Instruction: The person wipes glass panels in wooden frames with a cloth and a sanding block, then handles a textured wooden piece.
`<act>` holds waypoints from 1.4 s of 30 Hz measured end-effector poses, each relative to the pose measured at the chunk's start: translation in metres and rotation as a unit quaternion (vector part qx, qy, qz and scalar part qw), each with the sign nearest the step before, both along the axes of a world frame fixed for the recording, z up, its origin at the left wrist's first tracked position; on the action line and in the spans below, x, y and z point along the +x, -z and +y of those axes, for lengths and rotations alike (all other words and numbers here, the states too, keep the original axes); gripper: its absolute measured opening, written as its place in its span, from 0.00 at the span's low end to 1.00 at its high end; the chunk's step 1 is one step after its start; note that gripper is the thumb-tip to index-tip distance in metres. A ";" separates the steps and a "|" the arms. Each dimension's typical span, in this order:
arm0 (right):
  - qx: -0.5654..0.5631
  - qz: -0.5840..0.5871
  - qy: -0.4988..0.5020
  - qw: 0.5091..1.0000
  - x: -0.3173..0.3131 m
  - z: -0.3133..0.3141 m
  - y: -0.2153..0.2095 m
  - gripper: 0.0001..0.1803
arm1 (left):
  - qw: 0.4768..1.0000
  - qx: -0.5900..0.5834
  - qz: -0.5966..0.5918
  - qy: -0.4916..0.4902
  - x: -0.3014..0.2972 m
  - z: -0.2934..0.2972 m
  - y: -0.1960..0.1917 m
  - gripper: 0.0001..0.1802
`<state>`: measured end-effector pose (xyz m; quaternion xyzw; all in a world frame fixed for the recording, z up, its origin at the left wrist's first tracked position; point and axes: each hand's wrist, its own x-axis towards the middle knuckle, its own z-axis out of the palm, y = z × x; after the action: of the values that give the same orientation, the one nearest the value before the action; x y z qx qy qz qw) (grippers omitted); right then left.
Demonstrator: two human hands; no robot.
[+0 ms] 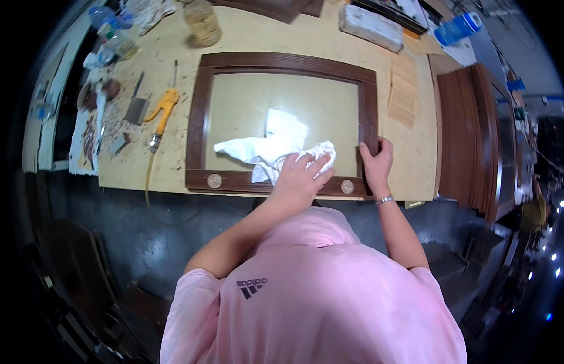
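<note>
A dark brown wooden door frame (285,63) with a glass pane (251,103) lies flat on the light workbench. Bunched white cloth (245,149) rests on the lower part of the glass. My left hand (299,181) presses down on this cloth, its fingers bent into the folds. On the frame's right side my right hand (378,162) grips the edge, thumb on top and fingers toward the outside. Two round pale discs, one at the left (214,180) and one at the right (347,186), sit on the near rail. A bright reflection shows on the glass.
Left of the frame lie a yellow air blow gun (165,109) with its hose, a grey scraper-like tool (137,111) and scattered debris. A jar (202,24) and a whitish block (370,27) stand at the back. Brown panels (467,133) are stacked at the right.
</note>
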<state>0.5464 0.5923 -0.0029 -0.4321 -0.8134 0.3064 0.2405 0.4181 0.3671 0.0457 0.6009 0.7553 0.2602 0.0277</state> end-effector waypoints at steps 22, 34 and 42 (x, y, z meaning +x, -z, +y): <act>0.104 -0.095 0.002 0.990 -0.002 -0.007 -0.006 0.23 | 0.978 -0.096 -0.035 -0.181 -0.111 -0.084 0.003 0.19; 0.007 -0.040 0.033 0.999 -0.001 -0.001 -0.009 0.24 | 0.989 0.015 -0.145 0.034 -0.013 -0.011 0.012 0.24; -0.116 0.140 0.035 0.983 0.015 0.018 0.019 0.14 | 0.843 0.105 -0.526 -0.035 -0.104 0.108 -0.062 0.24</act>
<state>0.5611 0.6098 -0.0215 -0.4380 -0.7150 0.4479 0.3104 0.3138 0.4748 0.1076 0.3462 0.6162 0.6158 0.3482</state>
